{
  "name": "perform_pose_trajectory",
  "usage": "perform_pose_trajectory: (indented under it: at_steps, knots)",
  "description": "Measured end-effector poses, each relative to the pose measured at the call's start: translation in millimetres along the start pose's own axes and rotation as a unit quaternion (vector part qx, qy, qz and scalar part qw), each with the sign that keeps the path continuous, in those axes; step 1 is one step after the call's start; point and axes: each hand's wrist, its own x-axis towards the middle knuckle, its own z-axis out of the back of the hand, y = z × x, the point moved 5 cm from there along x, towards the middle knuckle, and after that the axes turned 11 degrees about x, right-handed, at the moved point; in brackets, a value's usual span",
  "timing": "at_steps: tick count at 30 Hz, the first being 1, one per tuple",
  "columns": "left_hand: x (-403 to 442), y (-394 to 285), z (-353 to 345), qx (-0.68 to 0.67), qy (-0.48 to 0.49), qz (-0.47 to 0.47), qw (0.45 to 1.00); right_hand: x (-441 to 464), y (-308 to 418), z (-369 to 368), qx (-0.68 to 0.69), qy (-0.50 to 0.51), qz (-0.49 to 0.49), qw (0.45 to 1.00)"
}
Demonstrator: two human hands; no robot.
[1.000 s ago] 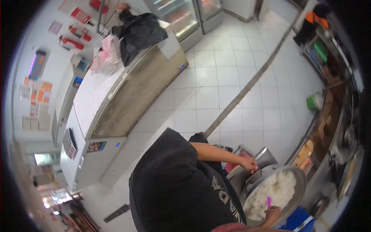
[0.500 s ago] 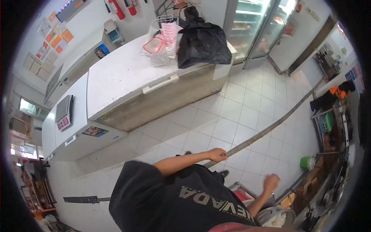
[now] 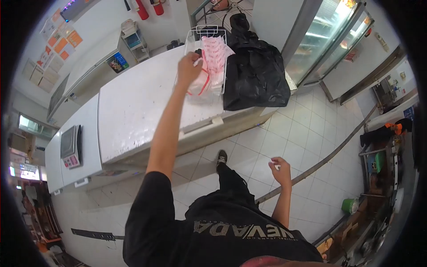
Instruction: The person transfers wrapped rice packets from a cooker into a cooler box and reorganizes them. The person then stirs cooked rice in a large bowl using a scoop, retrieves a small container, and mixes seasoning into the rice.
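My left hand (image 3: 188, 70) reaches over the white chest freezer to the near left side of a white wire basket (image 3: 199, 30). Its fingers are bent closed at the basket's edge; what they grip, if anything, is hidden. Inside the basket lie pink-printed paper wrappers (image 3: 214, 53) and a clear plastic bag with a red edge (image 3: 204, 82). Beside it, a large black plastic bag (image 3: 255, 73) rests on the freezer lid. My right hand (image 3: 281, 172) hangs over the tiled floor, fingers loosely curled and thumb apart, with nothing visible held.
The freezer (image 3: 133, 102) runs across in front of me, with a digital scale (image 3: 71, 147) on the lid to the left. Glass-door fridges (image 3: 327, 38) stand back right. A green bucket (image 3: 350, 205) and cluttered shelves line the right side. A dark strip (image 3: 320, 162) crosses the floor.
I have stepped closer to the freezer. My left hand has gone from near my body up and forward to the basket. My right hand has moved up and left, away from the containers below.
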Motion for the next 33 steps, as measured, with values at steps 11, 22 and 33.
perform_pose_trajectory:
  at_steps: [11,22,33]
  knots:
    - [28.6,129.7,-83.9,-0.093,0.424,0.141,0.890,340.7,221.2,-166.3,0.233,0.184,0.122,0.947]
    - [42.0,-18.8,9.1,-0.132,0.311,-0.142,0.930,327.8,285.2,-203.4,0.695,0.196,-0.092,0.686]
    - [-91.3,-122.2,-56.5,-0.556,0.513,0.276,0.593,142.5,197.6,-75.3,0.756,-0.198,-0.066,0.621]
